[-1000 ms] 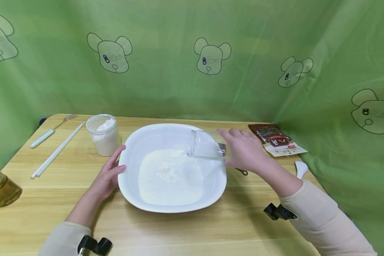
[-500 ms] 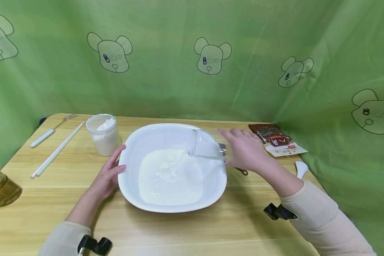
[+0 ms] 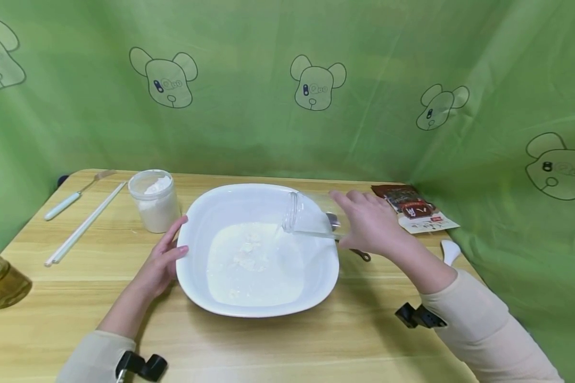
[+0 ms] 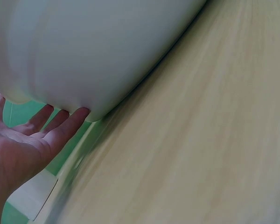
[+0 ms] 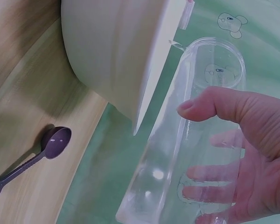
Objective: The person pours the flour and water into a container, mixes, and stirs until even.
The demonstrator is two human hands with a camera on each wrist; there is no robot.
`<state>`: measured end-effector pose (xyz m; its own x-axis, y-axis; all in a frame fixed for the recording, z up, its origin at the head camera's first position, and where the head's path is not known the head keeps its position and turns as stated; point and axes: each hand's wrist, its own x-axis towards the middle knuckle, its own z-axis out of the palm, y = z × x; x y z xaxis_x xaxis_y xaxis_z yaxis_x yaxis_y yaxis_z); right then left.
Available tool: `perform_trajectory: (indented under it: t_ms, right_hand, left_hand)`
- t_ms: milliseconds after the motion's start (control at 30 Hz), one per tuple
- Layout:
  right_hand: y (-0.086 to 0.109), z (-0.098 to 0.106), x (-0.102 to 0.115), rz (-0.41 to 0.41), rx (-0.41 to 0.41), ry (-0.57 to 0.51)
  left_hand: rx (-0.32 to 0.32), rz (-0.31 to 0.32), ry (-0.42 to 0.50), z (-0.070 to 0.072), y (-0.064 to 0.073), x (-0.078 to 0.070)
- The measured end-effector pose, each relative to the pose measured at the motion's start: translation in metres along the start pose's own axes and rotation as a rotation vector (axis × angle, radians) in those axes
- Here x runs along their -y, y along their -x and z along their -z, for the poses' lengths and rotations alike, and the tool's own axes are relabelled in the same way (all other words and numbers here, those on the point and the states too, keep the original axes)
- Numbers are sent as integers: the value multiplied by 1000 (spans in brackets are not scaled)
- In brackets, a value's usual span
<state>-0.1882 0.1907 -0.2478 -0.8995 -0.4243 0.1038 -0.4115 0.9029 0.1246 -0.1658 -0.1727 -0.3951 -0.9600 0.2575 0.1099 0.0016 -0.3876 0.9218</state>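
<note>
A white basin (image 3: 191,284) stands mid-table, with white clumps (image 3: 251,247) in milky liquid inside. My left hand (image 3: 162,260) steadies its left side; the left wrist view has the fairly straight fingers (image 4: 56,126) touching the outer wall. Over the basin's right side, my right hand (image 3: 369,223) holds a clear jar (image 3: 311,215) on its side, mouth tipped toward the middle. Clear liquid (image 5: 176,45) runs from the jar's mouth in the right wrist view. Thumb and fingers wrap the jar, and some fingers show through its wall.
At left are a jar of white powder (image 3: 158,210), a pair of long sticks (image 3: 83,226), a fork with a pale blue handle (image 3: 64,205) and an amber jar (image 3: 2,282). At right lie a dark measuring spoon (image 5: 56,142), packets (image 3: 414,207) and a white spoon (image 3: 450,250).
The tilted jar has shifted very slightly to the right while liquid keeps running out, and less of it shows inside. My left hand and the basin stay in place.
</note>
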Motion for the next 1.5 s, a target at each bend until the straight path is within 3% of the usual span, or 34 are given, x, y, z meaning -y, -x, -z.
perform_trajectory:
  t_ms: [533,800,1100,1333,1500]
  right_hand:
    - [2,1,-1,1,-12,-2]
    - [1,-1,-6,-6,-17,-71]
    - [1,-6,-15,-54,-27,-276]
    - [0,-17,-27,-59,-91,-462]
    - [0,-23,-34,-120,-150,-621]
  left_hand:
    - [2,-17,14,0,-1,2]
    - [7,-30,15,0,0,2]
    - [10,-26,15,-1,0,2]
    - [14,-23,18,0,-1,2]
    - [15,-22,23,0,0,2]
